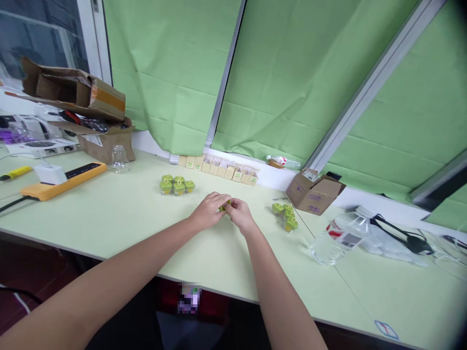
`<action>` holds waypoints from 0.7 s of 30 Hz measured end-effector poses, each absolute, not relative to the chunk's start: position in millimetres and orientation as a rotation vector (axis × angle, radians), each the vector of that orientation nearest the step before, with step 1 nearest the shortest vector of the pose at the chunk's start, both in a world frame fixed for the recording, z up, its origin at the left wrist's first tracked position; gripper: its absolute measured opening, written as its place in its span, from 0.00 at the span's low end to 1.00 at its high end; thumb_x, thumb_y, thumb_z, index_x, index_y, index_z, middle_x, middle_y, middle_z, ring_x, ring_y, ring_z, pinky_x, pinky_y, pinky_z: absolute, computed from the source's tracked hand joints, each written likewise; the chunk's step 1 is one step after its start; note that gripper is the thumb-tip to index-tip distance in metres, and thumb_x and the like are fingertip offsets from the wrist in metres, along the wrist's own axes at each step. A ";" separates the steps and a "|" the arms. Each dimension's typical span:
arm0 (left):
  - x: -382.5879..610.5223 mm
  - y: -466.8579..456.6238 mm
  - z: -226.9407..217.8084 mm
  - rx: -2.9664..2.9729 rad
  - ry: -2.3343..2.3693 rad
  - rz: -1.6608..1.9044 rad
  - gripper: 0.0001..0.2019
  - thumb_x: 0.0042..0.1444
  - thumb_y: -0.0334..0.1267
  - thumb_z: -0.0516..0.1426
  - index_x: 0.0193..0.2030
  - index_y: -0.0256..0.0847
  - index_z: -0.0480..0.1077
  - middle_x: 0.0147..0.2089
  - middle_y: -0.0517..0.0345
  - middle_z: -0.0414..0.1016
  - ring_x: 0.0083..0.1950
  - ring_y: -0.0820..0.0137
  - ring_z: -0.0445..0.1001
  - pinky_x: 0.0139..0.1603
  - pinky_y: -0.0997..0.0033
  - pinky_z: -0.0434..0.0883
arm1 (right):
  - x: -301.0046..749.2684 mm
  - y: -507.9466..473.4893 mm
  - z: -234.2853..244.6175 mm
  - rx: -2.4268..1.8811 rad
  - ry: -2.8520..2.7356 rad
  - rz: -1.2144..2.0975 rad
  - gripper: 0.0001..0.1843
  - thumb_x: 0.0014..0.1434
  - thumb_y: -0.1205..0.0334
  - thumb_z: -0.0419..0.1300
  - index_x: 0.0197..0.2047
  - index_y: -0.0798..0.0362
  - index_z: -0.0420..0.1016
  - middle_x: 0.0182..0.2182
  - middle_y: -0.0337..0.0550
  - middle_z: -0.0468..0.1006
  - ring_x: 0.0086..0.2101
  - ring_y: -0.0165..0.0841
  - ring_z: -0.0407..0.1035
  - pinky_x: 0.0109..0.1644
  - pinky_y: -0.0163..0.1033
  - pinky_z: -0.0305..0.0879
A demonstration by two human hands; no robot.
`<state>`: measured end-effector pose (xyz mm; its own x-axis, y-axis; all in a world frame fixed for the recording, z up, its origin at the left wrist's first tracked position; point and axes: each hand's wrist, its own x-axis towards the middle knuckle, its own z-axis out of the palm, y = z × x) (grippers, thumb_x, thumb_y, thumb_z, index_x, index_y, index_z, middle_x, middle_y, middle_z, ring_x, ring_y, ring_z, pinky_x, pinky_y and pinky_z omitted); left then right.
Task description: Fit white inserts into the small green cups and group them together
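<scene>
Over the middle of the pale green table [160, 228], my left hand [209, 210] and my right hand [239, 214] meet on one small container with a green lid [225, 205]. Fingers of both hands are closed around it and cover most of it. To the left stands a cluster of several like containers with green lids [177, 184], clear below. A second group of green-lidded containers [285, 216] stands to the right of my right hand; something orange shows in the nearest one.
A row of small beige boxes [219, 167] lines the wall. At right are an open carton [314, 193] and a large water bottle [341, 236]. On the left lie an orange power strip [65, 181], a clear dome-shaped piece [119, 159] and stacked cardboard boxes [105, 143].
</scene>
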<state>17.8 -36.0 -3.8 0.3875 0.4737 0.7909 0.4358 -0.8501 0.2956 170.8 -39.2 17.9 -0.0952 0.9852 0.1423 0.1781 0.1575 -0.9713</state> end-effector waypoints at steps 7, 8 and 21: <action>18.5 -39.3 -1.2 2.521 0.839 1.476 0.20 0.58 0.31 0.58 0.58 0.43 0.68 0.54 0.52 0.76 0.52 0.61 0.69 0.56 0.56 0.69 | 172.5 -41.1 20.6 -1.205 -1.397 1.215 0.18 0.43 0.50 0.68 0.28 0.53 0.70 0.22 0.34 0.69 0.21 0.24 0.56 0.22 0.33 0.48; 18.8 -40.3 -1.0 2.485 0.843 1.468 0.21 0.57 0.30 0.58 0.58 0.44 0.68 0.53 0.52 0.76 0.53 0.61 0.69 0.56 0.56 0.69 | 173.4 -40.7 20.4 -1.204 -1.388 1.246 0.18 0.44 0.49 0.69 0.28 0.53 0.69 0.21 0.33 0.67 0.21 0.24 0.56 0.22 0.33 0.49; 16.2 -27.0 2.7 1.285 0.697 1.159 0.14 0.51 0.45 0.63 0.40 0.37 0.76 0.36 0.54 0.74 0.33 0.73 0.70 0.39 0.69 0.68 | 178.5 -40.7 24.3 -1.023 -1.239 1.451 0.21 0.42 0.50 0.73 0.35 0.52 0.75 0.30 0.39 0.74 0.25 0.25 0.64 0.26 0.32 0.59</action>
